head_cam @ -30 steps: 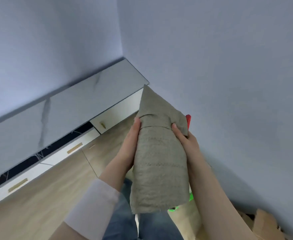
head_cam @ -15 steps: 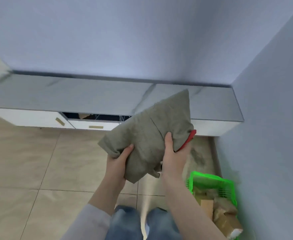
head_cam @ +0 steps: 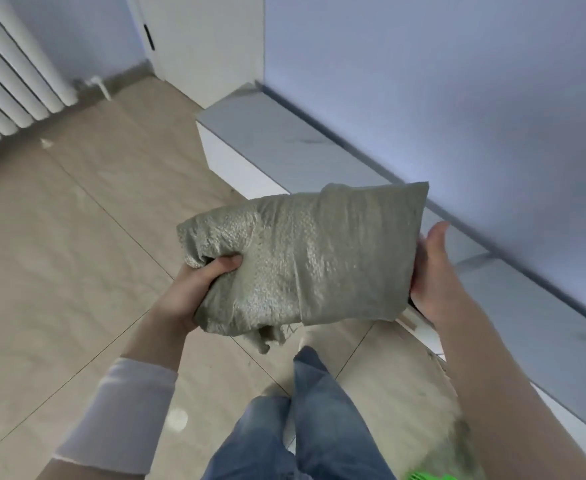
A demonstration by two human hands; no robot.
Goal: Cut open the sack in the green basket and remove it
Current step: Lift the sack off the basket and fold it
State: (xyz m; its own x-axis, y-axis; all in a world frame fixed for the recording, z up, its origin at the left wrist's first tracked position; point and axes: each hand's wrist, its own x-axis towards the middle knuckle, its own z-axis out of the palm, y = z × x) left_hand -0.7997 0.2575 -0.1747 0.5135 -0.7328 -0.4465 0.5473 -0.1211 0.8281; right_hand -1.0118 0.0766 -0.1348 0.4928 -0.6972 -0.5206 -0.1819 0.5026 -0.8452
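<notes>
The tiled floor (head_cam: pixel 76 271) fills the view, with a radiator (head_cam: pixel 10 81) now at 10 o'clock; half a second ago the low cabinet (head_cam: pixel 284 147) faced square on. The sack (head_cam: pixel 305 265), crumpled then, stretches sideways in mid-air at centre. The left hand (head_cam: pixel 194 292) grips its bunched 9 o'clock end. The right hand (head_cam: pixel 430 278) holds the 3 o'clock end, fingers hidden. The green basket (head_cam: pixel 426 476) has slid to 5 o'clock.

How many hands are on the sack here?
2. The left hand grips the sack at its bunched left end; the right hand is against its right end, thumb up, fingers hidden behind it.
</notes>
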